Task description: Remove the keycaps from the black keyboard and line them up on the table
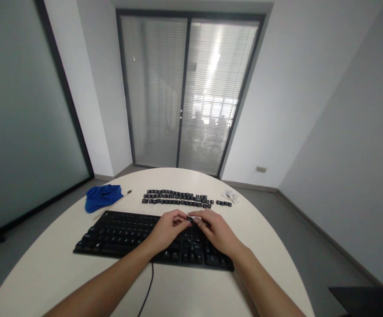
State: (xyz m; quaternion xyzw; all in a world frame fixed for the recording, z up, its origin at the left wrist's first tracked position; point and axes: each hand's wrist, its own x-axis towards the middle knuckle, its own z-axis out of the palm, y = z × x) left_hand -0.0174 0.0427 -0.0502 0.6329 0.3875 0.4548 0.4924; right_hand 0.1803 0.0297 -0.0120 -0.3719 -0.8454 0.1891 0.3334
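Observation:
A black keyboard (120, 231) lies across the table in front of me, tilted slightly down to the right. Over its right half, my left hand (171, 225) and my right hand (213, 226) meet with fingertips closed. Between them is a small black keycap (190, 219), pinched from both sides just above the keyboard's back edge. The part of the keyboard under my hands is hidden. Behind it, loose black keycaps (169, 202) are laid out in several rows, with a short row of keycaps (223, 203) to their right.
A crumpled blue cloth (102, 197) sits at the left beside a thin brush (118, 200) with a pale handle. At the back right lies a crumpled white tissue (232, 196). A black cable (149, 286) runs toward me over the round pale table (178, 177).

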